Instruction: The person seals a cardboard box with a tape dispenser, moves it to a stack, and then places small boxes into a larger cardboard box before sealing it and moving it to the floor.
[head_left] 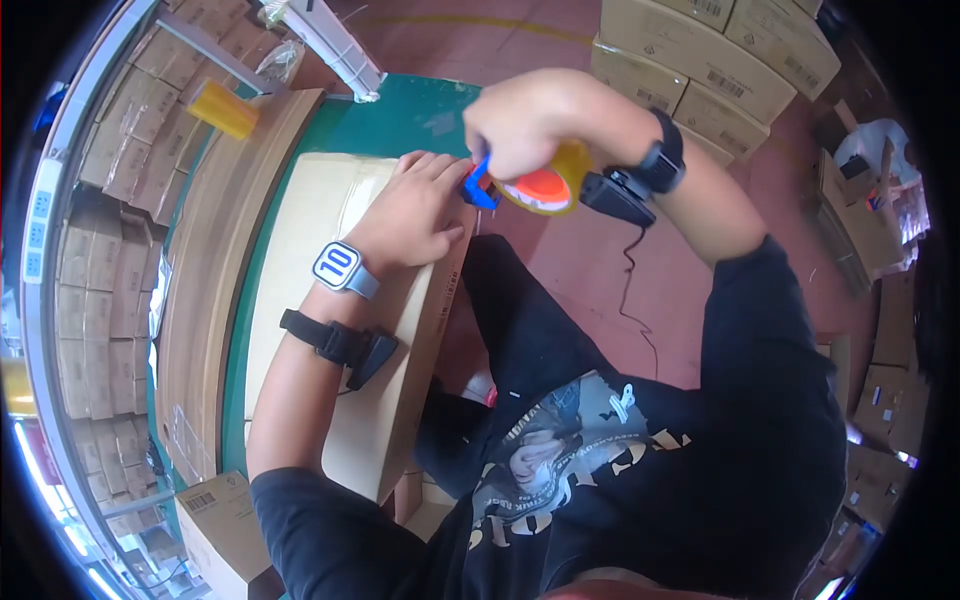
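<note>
so we've got a green bench [430, 105], with long brown cardboard [215, 270] lying along its left edge. next to that, toward the bench's right edge, is our pale carton [300, 270]. a smaller box [215, 510] sits by the near end of the left edge. our left hand [405, 205] is laid open on the carton top by its far right corner. our right hand [520, 120] is wrapped around a tape dispenser [541, 187], its blue end just beside that corner; can't tell if it's touching.
</note>
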